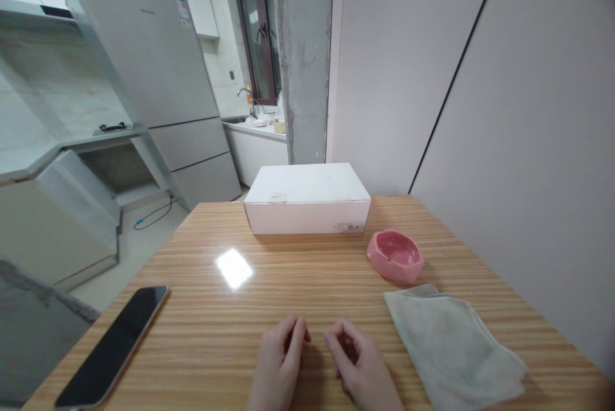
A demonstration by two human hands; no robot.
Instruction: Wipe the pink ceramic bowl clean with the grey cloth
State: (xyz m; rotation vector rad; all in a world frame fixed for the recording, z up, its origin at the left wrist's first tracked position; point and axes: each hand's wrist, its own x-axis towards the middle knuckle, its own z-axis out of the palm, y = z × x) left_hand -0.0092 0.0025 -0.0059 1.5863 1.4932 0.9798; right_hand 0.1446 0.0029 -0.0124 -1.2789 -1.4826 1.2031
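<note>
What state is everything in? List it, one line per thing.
Left hand, loosely curled.
Right hand, loosely curled.
White box, lid closed.
Phone, lying flat, screen dark.
Pink dish, upright, uncovered.
Cloth, folded, lying flat.
Refrigerator, doors shut.
Window, apparently shut.
Faucet, too small to tell if running.

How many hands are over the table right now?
2: the left hand at the near middle of the table, and the right hand beside it, apart, closer to the folded cloth. No other hands show.
</note>
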